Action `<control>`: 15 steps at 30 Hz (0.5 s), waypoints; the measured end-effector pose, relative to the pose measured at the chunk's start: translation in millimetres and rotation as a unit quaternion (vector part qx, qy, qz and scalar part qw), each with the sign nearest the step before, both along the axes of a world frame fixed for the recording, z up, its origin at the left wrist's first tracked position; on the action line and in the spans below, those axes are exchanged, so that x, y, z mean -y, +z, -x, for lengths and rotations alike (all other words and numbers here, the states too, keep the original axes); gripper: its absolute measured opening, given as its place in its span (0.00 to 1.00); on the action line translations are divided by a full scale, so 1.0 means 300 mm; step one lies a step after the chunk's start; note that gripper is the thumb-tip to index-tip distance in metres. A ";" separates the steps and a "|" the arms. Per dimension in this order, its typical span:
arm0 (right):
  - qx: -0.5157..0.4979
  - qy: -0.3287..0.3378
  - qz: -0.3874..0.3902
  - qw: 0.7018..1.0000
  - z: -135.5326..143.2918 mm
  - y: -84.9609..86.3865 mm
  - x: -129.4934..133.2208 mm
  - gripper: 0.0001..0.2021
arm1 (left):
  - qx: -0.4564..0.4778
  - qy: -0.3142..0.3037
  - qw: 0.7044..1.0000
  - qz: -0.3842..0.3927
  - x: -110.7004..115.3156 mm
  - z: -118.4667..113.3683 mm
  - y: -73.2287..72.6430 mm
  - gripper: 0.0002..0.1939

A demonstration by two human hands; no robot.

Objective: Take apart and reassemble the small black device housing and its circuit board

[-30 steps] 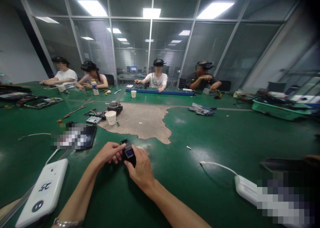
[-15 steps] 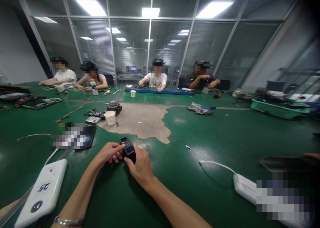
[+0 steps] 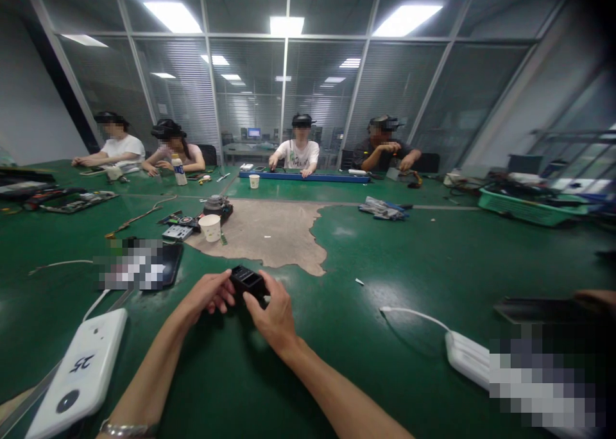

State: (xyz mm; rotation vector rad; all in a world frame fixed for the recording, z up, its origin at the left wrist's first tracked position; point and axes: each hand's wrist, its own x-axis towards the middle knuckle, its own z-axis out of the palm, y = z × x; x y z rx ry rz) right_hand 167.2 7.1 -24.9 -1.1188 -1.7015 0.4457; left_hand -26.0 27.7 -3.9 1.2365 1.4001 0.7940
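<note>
A small black box-shaped device (image 3: 248, 280) is held above the green table (image 3: 414, 259), tilted, its top face with a dark window toward me. My right hand (image 3: 273, 310) grips its right side, thumb in front and fingers behind. At its left edge is my left hand (image 3: 215, 292), the thumb and index fingertip near or touching the device's left end, the other fingers loosely curled below. Whether the left fingertips press on it is hard to tell.
A paper cup (image 3: 210, 228) and electronic parts (image 3: 179, 232) stand beyond my left hand. A white power bank (image 3: 79, 368) lies left, another (image 3: 469, 359) right. Gloves (image 3: 384, 208) and a green basket (image 3: 529, 206) are farther right. Several people sit across the table.
The device has turned and tipped in my right hand, and its blue screen no longer shows. My left thumb has come off its top face to the left edge.
</note>
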 end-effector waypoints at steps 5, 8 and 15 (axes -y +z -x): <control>-0.036 0.004 0.002 0.999 -0.018 0.015 -0.015 0.23 | 0.011 -0.001 1.000 0.005 0.008 -0.012 0.020 0.30; -0.020 0.004 -0.002 1.000 -0.012 0.009 -0.005 0.23 | 0.018 0.008 1.000 -0.001 0.009 -0.010 0.019 0.30; -0.005 0.018 0.000 1.000 0.025 0.010 0.026 0.24 | 0.032 0.034 0.999 0.006 0.009 0.019 0.028 0.34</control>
